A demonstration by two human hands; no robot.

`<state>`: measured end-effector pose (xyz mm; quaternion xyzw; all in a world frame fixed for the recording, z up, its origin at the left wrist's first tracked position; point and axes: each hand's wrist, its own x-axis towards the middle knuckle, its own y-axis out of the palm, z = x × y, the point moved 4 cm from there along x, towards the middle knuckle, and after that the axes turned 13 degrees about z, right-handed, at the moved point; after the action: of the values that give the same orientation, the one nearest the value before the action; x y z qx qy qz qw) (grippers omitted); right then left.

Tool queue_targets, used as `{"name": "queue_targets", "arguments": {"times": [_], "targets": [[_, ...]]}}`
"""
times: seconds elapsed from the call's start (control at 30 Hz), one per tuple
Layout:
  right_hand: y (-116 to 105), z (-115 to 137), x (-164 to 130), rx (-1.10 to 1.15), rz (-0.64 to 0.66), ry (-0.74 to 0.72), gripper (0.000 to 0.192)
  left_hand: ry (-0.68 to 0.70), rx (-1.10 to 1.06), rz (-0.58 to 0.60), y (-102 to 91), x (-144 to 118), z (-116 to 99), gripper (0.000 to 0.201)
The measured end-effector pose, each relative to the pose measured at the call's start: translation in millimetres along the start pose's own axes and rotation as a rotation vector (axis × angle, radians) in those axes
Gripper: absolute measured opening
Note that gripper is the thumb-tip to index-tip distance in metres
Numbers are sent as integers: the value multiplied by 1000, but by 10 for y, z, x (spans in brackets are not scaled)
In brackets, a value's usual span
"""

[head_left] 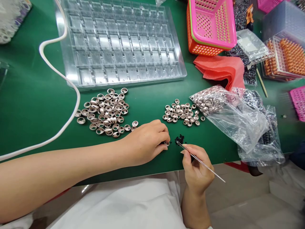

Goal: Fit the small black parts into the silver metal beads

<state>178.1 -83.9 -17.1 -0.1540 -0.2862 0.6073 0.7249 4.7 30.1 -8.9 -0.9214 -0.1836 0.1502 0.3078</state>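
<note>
My left hand (152,140) rests on the green table with its fingers closed around a small metal ring-shaped part (167,143). In my right hand (198,168) is a pair of thin metal tweezers (202,163), held like a pen. Their tips reach the edge of a little heap of tiny black pieces (180,139); whether they pinch one is too small to tell. Beyond my left wrist lies a large pile of hollow metal parts (108,111). A smaller pile of similar metal parts (182,112) sits beyond the black pieces.
A clear compartment tray (121,82) lies at the back. A white cable (77,105) curves along the left. At right are a plastic bag (238,122) of metal parts, a red cloth (220,68), stacked plastic baskets (211,47) and a clear box (283,60) with orange pieces.
</note>
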Motion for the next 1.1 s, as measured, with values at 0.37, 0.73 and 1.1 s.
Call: {"name": "queue_targets", "arguments": {"times": [0.37,0.73,1.1], "targets": [[1,4,-31,10,-30,-43,31,-22,-2,20,-14,7,-11,6],[-61,33,-10,-35,-5,-54,28,-12,-13,17,-12,4,-4,6],[-166,76,226,-118,294,-197,33,-29,-32,47,-34,0,-26,7]]}}
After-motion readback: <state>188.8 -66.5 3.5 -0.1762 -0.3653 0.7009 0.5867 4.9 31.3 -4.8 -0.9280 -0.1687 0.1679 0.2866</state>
